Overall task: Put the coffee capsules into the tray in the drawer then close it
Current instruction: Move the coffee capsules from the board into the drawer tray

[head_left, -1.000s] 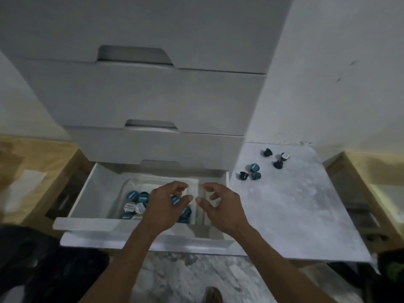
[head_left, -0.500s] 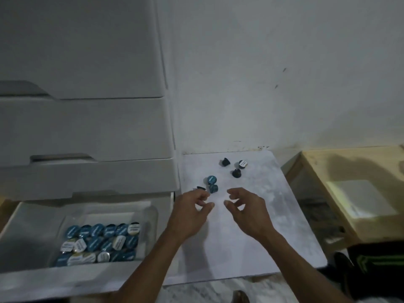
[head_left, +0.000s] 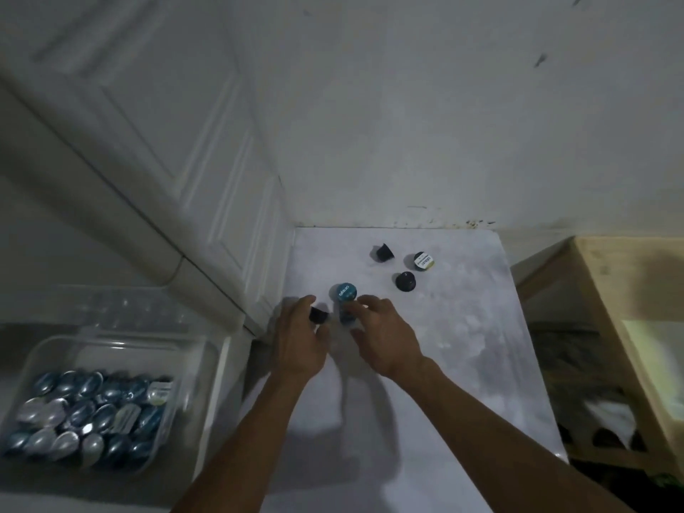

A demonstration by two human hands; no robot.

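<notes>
Reaching over the white tabletop (head_left: pixel 425 364), both hands are working on the loose coffee capsules beside the drawer unit (head_left: pixel 207 201). The left hand (head_left: pixel 301 338) is curling its fingers round a black capsule (head_left: pixel 319 315); the right hand (head_left: pixel 385 336) is closing on a blue capsule (head_left: pixel 347 315) lying just behind the upright teal-topped capsule (head_left: pixel 345 292), though blur is hiding whether that grip is complete. Beyond the teal-topped capsule, three more are waiting: a tipped black one (head_left: pixel 382 252), a white-lidded one (head_left: pixel 423 261) and a dark one (head_left: pixel 405 281). Left of the drawer unit's corner, the open drawer (head_left: pixel 222 364) is showing the clear tray (head_left: pixel 192 364), already holding many capsules. This looks like the gathering step, mid-task. Next, the hands will likely need to lift both capsules, carry them left across the drawer's edge and release them over the tray; the drawer is not yet closed.
</notes>
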